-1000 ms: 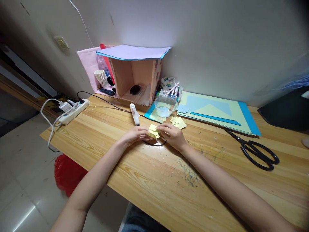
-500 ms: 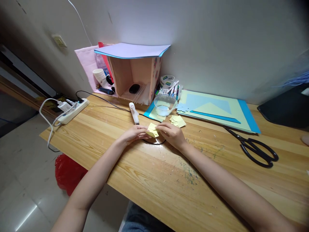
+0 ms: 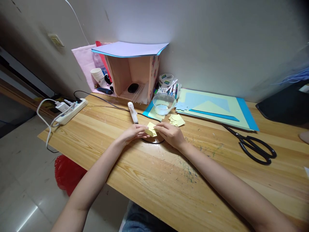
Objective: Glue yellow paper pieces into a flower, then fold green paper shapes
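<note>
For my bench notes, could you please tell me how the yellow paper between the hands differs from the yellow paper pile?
The held yellow paper is in the fingers of the left hand and right hand; the yellow paper pile rests on the table. The held yellow paper looks narrower; the yellow paper pile spreads wider. Both are pale yellow.

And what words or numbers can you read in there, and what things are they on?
None I can read for sure.
Tape rolls: printed labels, too small and blurred.
Bottle: blue label, too blurred.
Paper cups: some print, too small to tell if it's words.
Folded yellow paper: no writing shows.
</note>
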`<state>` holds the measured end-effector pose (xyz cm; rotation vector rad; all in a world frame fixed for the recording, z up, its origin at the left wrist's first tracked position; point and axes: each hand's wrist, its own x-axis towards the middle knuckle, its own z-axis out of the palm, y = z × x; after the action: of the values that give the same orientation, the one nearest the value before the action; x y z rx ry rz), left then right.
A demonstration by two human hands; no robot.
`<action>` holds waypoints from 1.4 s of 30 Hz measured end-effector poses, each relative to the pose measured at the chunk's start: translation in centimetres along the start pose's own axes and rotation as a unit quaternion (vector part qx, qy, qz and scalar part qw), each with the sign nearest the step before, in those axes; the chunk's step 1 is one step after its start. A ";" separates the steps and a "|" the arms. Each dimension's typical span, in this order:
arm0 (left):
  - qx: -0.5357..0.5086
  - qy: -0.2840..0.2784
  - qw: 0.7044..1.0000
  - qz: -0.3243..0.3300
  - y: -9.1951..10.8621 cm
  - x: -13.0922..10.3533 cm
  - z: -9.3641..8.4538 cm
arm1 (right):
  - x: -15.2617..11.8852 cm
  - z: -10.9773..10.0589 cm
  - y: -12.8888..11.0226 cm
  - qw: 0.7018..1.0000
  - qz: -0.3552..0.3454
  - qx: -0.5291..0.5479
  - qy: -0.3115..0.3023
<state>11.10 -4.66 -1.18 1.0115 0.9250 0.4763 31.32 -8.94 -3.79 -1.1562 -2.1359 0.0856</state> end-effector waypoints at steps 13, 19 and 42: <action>0.107 0.040 0.993 0.011 -0.1 0.1 0.3 | -0.2 0.4 0.1 0.997 -0.067 -0.026 0.019; 0.110 0.074 0.991 0.021 -0.2 0.3 0.5 | 0.2 0.2 -0.9 0.989 0.060 0.136 0.019; 0.204 0.072 0.965 0.149 -0.5 0.0 1.7 | 0.4 0.6 -1.0 0.926 0.191 0.317 -0.073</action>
<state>12.51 -5.78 -1.27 1.5205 1.0289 0.6331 30.09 -9.08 -3.66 -1.1590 -1.7562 0.9890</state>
